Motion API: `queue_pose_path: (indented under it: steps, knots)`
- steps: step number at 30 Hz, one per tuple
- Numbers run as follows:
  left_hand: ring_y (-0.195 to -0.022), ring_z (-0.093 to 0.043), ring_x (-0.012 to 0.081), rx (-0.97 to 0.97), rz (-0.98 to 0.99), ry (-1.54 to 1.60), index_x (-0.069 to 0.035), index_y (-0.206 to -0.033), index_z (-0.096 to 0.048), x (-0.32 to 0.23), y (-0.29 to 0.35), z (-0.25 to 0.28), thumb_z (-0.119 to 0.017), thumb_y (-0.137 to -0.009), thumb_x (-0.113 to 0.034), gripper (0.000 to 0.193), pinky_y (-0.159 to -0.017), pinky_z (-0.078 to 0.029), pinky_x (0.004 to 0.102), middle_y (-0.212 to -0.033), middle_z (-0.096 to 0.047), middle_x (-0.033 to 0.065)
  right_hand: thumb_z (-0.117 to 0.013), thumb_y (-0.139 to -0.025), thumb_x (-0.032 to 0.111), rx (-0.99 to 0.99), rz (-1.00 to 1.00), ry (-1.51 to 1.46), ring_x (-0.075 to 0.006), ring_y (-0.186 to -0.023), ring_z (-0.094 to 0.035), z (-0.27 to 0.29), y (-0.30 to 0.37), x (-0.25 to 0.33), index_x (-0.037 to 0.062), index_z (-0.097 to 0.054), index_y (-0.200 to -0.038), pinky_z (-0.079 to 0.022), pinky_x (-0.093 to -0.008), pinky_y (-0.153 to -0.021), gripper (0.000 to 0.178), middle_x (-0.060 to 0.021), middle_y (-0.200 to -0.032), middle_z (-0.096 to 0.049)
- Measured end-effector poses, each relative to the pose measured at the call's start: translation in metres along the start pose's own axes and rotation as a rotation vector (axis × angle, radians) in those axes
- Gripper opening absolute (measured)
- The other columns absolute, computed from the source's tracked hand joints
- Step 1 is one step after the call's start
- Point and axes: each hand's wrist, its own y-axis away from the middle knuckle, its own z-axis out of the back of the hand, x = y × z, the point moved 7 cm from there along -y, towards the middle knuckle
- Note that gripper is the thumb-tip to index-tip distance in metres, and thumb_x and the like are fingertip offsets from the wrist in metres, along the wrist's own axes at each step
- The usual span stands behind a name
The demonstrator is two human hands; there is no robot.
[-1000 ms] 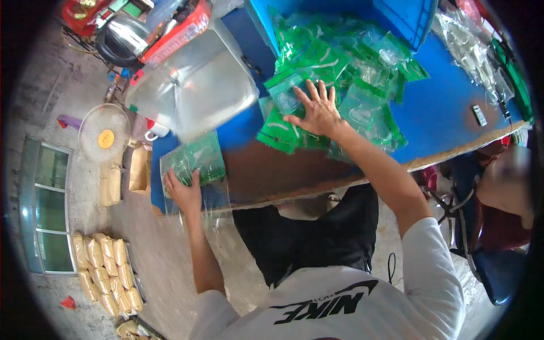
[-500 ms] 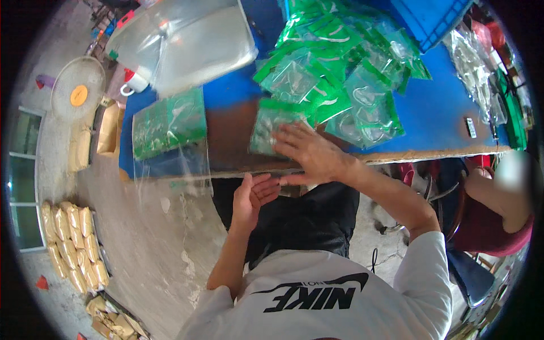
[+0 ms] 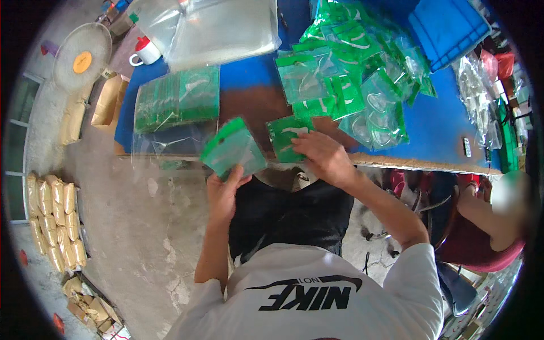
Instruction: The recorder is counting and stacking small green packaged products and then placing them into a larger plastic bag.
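Observation:
My left hand [image 3: 224, 190] pinches a clear plastic packet with a green header [image 3: 233, 148], held tilted just off the table's front edge. To its right, my right hand [image 3: 326, 157] has its fingers closed on the edge of another green packet [image 3: 281, 137] at the table edge; its thumb is hidden. Beyond my hands spreads a loose heap of similar green-and-clear packets [image 3: 345, 71]. Left of my left hand, a neat row of green packets [image 3: 178, 99] lies on a clear plastic bag [image 3: 170, 144] that hangs over the edge.
Large clear plastic sheets or bags [image 3: 226, 34] lie at the back left, beside a white mug with a red top [image 3: 148, 51]. A blue crate [image 3: 447, 31] stands at the back right. A round fan [image 3: 83, 59] is at the left. Another person's leg [image 3: 487, 218] shows at right.
My left hand, earlier without a packet beside my right hand, has moved left and now holds one up. My right hand has shifted slightly right and grips another packet's edge.

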Motion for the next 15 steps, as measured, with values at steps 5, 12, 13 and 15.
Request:
queue_pose_path:
  steps: [5, 12, 13, 15]
  knots:
    - [-0.114, -0.063, 0.0261, 0.305, -0.618, -0.698, -0.004, -0.103, -0.075, -0.068, 0.023, -0.052, -0.075, -0.084, -0.009, 0.019, -0.097, -0.048, 0.0347, -0.133, -0.059, 0.0157, -0.063, -0.092, 0.009, 0.091, -0.392, -0.360, -0.0363, -0.081, -0.064, 0.040, -0.022, -0.007, 0.0019, -0.066, -0.106, -0.051, -0.0398, -0.073, 0.016, -0.0188, -0.092, -0.066]
    - [-0.113, -0.059, 0.0163, 0.299, -0.080, -0.565, -0.002, -0.118, -0.067, -0.011, 0.003, -0.055, -0.076, -0.084, -0.004, 0.035, -0.094, -0.049, 0.0332, -0.127, -0.062, 0.0071, -0.055, -0.099, 0.046, 0.158, -0.732, -0.433, -0.0192, -0.094, -0.063, 0.030, -0.057, -0.047, 0.0036, -0.070, -0.108, -0.050, -0.0367, -0.085, 0.046, -0.0121, -0.096, -0.070]
    - [-0.113, -0.059, 0.0163, 0.309, -0.081, -0.574, -0.002, -0.118, -0.067, -0.005, 0.005, -0.055, -0.076, -0.084, -0.004, 0.035, -0.094, -0.049, 0.0332, -0.127, -0.062, 0.0071, -0.054, -0.098, 0.051, 0.080, -0.789, -0.106, -0.0263, -0.107, -0.064, 0.037, -0.061, -0.056, 0.0056, -0.069, -0.114, -0.050, -0.0411, -0.094, 0.051, -0.0164, -0.107, -0.069]
    - [-0.112, -0.059, 0.0159, 0.039, -0.177, -0.024, 0.000, -0.133, -0.055, -0.007, 0.007, -0.036, -0.075, -0.082, 0.001, 0.055, -0.096, -0.048, 0.0334, -0.124, -0.062, 0.0067, -0.054, -0.097, 0.052, -0.005, -0.539, 0.271, -0.0340, -0.120, -0.055, 0.001, -0.049, -0.069, 0.0080, -0.066, -0.121, -0.043, -0.0498, -0.101, 0.051, -0.0183, -0.121, -0.062]
